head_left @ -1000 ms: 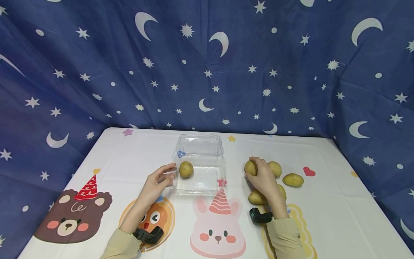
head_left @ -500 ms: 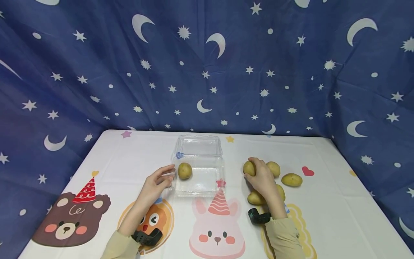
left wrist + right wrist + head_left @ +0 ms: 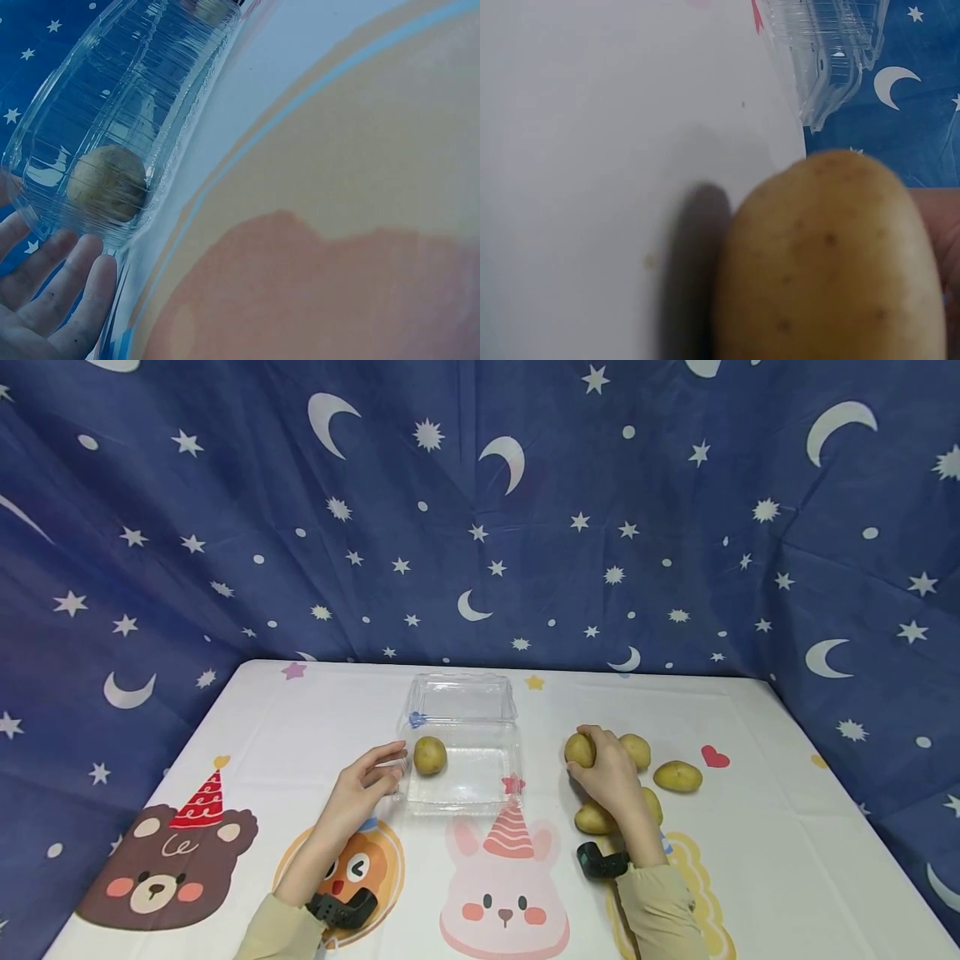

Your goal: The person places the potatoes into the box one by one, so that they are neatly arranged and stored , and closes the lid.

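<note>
A clear plastic clamshell container (image 3: 483,785) stands on the table with its lid tipped back. Inside, at the left, lies one round potato (image 3: 430,756). My left hand (image 3: 367,781) is at the container's left side, fingers relaxed and fingertips right at the wall in the left wrist view. To the right of the container, my right hand (image 3: 609,772) grips another potato (image 3: 580,750) between thumb and fingers, low over the cloth. A large potato (image 3: 829,270) fills the front of the right wrist view and hides most of that hand.
Around my right hand lie a potato (image 3: 636,752) behind, an oval potato (image 3: 678,777) to the right and a potato (image 3: 594,818) by the wrist, with another partly hidden under the forearm. A blue star-patterned curtain (image 3: 420,635) hangs behind the table (image 3: 787,860).
The head view has shifted slightly. Both hands, the container and the potatoes keep their places.
</note>
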{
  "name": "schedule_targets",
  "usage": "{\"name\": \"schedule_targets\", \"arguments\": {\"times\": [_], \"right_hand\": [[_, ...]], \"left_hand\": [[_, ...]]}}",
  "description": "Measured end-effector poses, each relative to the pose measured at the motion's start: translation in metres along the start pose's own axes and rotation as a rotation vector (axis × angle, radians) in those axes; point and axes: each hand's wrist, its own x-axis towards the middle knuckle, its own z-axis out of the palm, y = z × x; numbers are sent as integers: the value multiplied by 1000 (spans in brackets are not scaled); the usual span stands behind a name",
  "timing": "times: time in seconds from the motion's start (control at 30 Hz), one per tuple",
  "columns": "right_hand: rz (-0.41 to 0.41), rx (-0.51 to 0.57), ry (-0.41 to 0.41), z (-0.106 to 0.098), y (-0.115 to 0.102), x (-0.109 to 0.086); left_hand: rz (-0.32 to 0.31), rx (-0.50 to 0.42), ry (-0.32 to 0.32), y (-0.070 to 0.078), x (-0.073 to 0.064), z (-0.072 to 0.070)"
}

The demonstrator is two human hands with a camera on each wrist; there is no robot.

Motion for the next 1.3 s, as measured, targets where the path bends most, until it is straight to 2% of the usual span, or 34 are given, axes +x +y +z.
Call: {"name": "schedule_targets", "arguments": {"times": [0.53,1.0,1.3], "right_hand": [[-26,31,15,-14,-16,-6],[-84,47,45,-9,-39,-12],[-152,51,73,-6,-52,-15]], "left_hand": [[-6,3,0,-1,-1,0],[-2,-9,-1,1,-1,0],[2,-5,-5,2,0,0]]}}
